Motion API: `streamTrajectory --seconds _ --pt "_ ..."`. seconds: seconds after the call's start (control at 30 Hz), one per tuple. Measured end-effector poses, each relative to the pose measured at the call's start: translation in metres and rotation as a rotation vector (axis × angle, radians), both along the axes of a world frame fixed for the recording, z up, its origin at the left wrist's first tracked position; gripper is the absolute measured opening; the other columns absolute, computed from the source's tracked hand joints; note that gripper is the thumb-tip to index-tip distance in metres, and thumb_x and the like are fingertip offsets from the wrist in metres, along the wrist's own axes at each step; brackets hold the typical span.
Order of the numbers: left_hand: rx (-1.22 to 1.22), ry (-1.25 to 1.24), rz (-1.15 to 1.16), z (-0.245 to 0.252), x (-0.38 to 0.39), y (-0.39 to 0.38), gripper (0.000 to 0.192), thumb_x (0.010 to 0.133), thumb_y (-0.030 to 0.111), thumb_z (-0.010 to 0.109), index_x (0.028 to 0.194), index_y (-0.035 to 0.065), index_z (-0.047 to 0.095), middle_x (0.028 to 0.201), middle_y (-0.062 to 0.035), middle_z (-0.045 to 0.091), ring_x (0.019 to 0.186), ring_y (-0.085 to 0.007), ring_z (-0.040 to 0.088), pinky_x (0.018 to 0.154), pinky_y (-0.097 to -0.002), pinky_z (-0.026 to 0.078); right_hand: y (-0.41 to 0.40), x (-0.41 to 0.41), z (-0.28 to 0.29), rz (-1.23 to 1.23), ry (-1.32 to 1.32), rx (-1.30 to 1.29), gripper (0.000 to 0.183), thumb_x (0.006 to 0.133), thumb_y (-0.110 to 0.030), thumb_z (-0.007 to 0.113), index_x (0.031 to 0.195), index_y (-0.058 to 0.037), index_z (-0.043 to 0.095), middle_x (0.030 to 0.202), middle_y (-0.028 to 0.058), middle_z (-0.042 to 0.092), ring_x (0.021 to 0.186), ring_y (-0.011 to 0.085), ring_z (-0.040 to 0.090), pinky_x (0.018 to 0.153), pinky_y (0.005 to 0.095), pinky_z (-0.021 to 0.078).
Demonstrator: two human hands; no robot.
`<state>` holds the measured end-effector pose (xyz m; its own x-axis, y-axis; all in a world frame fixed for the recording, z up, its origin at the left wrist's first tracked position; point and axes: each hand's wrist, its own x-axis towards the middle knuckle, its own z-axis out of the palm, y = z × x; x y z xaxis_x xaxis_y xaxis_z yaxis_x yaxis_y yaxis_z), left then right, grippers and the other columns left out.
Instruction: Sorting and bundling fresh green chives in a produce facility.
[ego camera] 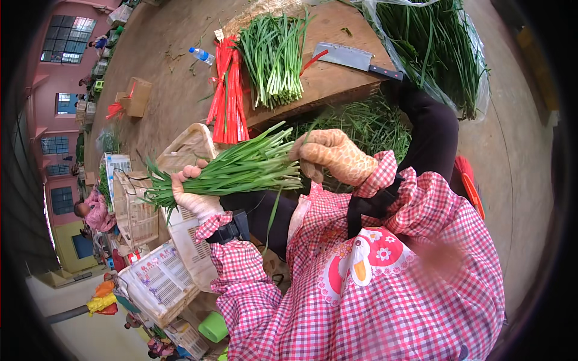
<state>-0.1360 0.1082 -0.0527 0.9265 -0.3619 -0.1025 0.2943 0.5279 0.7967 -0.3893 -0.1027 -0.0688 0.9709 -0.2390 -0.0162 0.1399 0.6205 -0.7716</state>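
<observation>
My left hand (194, 189) grips a loose bunch of garlic chives (244, 169) around its leafy end. The pale stem ends point right, and one long blade hangs below the bunch. At those stem ends is my right hand (338, 155), in a tan patterned glove, with its fingers curled and a thin green blade pinched at their tips. Beyond, a pile of garlic chives (275, 58) lies on a wooden board (334, 83) beside red ties (228, 90). A cleaver (347, 56) rests flat on the board, its black handle over the edge.
Cut greens (356, 126) heap below the board. A plastic bag of chives (433, 54) stands at the far right. Plastic crates (158, 275) line the left, near a green stool (213, 327). A water bottle (202, 56) lies on the floor. Another person (97, 212) sits farther left.
</observation>
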Motion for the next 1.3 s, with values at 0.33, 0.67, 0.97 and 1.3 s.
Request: streamTrajectory --seconds 0.33,0.67,0.97,1.3 --pt "-0.155 0.339 0.006 -0.018 0.004 -0.015 0.025 0.089 0.032 0.052 0.073 0.0126 0.049 0.069 -0.0070 0.062 0.073 -0.0309 0.062 0.090 -0.0536 0.045 -0.012 -0.042 -0.038 -0.262 0.006 0.271 0.033 0.090 -0.028 0.061 0.104 0.0012 0.055 0.082 0.0099 0.062 0.071 0.0209 0.063 0.065 0.0345 0.0519" --pt "-0.059 0.377 0.159 -0.027 0.007 0.020 0.023 0.090 0.035 0.048 0.079 0.0151 0.053 0.088 -0.0031 0.063 0.096 -0.0269 0.060 0.090 -0.0572 0.042 -0.030 -0.077 -0.002 0.183 0.511 -1.385 0.051 0.075 -0.024 0.067 0.122 -0.0103 0.056 0.074 0.0199 0.062 0.068 0.0335 0.063 0.063 0.0397 0.0507" --pt "-0.216 0.420 0.169 -0.025 -0.020 0.031 0.021 0.093 0.030 0.052 0.087 0.0096 0.057 0.097 -0.0062 0.066 0.098 -0.0258 0.062 0.089 -0.0555 0.045 0.009 -0.011 -0.002 -0.425 0.236 -0.155 0.032 0.086 -0.012 0.064 0.114 0.0025 0.058 0.104 0.0063 0.063 0.094 0.0111 0.057 0.085 0.0266 0.0466" --pt "-0.210 0.331 -0.024 -0.040 -0.047 0.036 0.028 0.094 0.034 0.047 0.097 0.0094 0.060 0.101 -0.0054 0.065 0.099 -0.0261 0.061 0.090 -0.0526 0.047 0.020 0.036 -0.025 -0.072 0.277 -0.453 0.060 0.081 -0.037 0.068 0.122 0.0045 0.053 0.108 0.0160 0.064 0.101 0.0188 0.059 0.090 0.0308 0.0453"
